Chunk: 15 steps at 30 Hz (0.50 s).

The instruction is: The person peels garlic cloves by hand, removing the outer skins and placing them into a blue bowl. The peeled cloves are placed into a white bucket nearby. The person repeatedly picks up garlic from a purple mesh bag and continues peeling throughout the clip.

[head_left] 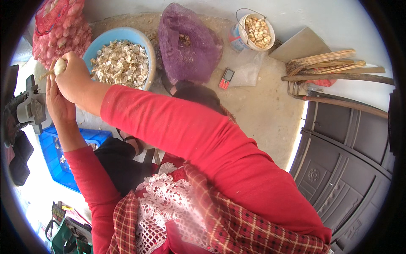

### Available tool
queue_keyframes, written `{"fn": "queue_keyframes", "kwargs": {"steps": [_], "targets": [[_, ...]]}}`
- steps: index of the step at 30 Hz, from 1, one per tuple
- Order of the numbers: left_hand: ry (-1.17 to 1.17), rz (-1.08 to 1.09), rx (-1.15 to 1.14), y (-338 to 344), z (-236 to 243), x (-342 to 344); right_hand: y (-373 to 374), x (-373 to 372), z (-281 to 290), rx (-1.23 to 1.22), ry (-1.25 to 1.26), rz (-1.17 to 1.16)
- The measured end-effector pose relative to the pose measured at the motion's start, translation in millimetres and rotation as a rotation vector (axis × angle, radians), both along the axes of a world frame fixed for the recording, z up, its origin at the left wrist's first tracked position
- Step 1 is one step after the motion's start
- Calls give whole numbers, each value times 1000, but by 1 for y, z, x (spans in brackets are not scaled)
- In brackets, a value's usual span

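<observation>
The left grip, fingers straight, was just beside a pale garlic bulb; whether it pinched anything could not be told. The right grip was curled around the bulb, which looked light and firm, its papery skin perhaps slick, best taken by the round sides; it lay at the fingertips. Beyond stood a light-blue tub.

A red mobile phone with a dark keypad lies on the floor at upper centre, just beside a clear plastic sheet. At upper right, a flat grey board leans near straw brooms and a wooden pole. A panelled grey door fills the lower right; a green bag sits at lower left.
</observation>
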<state>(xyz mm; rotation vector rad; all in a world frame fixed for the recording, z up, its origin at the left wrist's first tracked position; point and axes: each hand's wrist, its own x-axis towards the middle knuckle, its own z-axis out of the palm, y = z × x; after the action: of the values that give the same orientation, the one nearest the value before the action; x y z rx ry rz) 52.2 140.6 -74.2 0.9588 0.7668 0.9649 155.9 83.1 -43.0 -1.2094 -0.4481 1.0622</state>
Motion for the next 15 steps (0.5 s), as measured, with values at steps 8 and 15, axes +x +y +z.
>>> {"fn": "queue_keyframes", "kwargs": {"steps": [8, 15], "targets": [[-19, 30, -19, 7, -13, -1, 1, 6, -4, 29, 44, -9], [-30, 79, 14, 6, -11, -3, 0, 5, -3, 10, 26, 5]]}}
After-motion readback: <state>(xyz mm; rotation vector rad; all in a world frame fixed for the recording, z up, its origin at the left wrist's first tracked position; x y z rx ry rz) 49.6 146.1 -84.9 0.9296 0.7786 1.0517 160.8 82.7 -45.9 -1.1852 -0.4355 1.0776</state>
